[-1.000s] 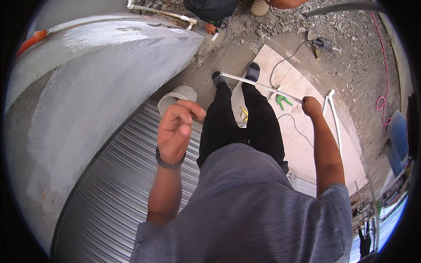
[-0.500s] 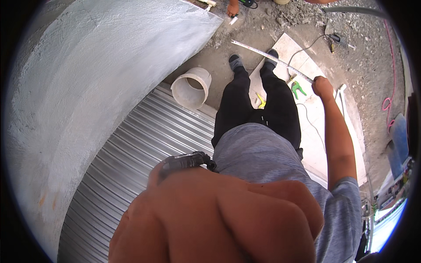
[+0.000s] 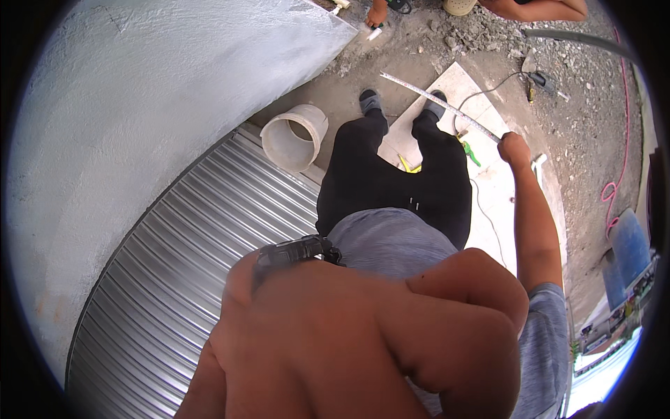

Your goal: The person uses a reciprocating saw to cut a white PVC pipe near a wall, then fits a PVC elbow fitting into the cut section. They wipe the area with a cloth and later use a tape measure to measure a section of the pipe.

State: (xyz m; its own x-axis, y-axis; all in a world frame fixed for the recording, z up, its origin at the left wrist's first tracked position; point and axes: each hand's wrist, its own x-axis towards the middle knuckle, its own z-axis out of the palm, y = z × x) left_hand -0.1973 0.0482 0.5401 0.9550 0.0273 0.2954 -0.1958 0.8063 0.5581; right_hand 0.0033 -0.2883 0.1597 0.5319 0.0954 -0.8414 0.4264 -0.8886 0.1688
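My right hand (image 3: 515, 149) is closed around one end of a tape measure (image 3: 441, 105). Its pale marked blade stretches from the fist toward the far left, above my feet. Very close and large at the bottom is my left hand (image 3: 370, 335), with a black wristwatch (image 3: 296, 255) on its wrist. Its fingers are curled, and whatever they hold, if anything, is hidden. Below the blade a green spring clamp (image 3: 470, 153) and a yellow clamp (image 3: 410, 166) lie on pale boards (image 3: 488, 209), partly covered by my legs.
A white bucket (image 3: 283, 143) lies tipped beside ribbed metal sheeting (image 3: 202, 230) and a grey plastered wall (image 3: 160, 105). A corded power tool (image 3: 541, 79) rests on rubble at the right, near a pink cord (image 3: 626, 112). Another person's hand (image 3: 377, 15) is at the far edge.
The view has shifted slightly. My legs stand wider apart and hide more of the clamps. More of another person's arm shows at the top right. The tape measure stays in my right hand.
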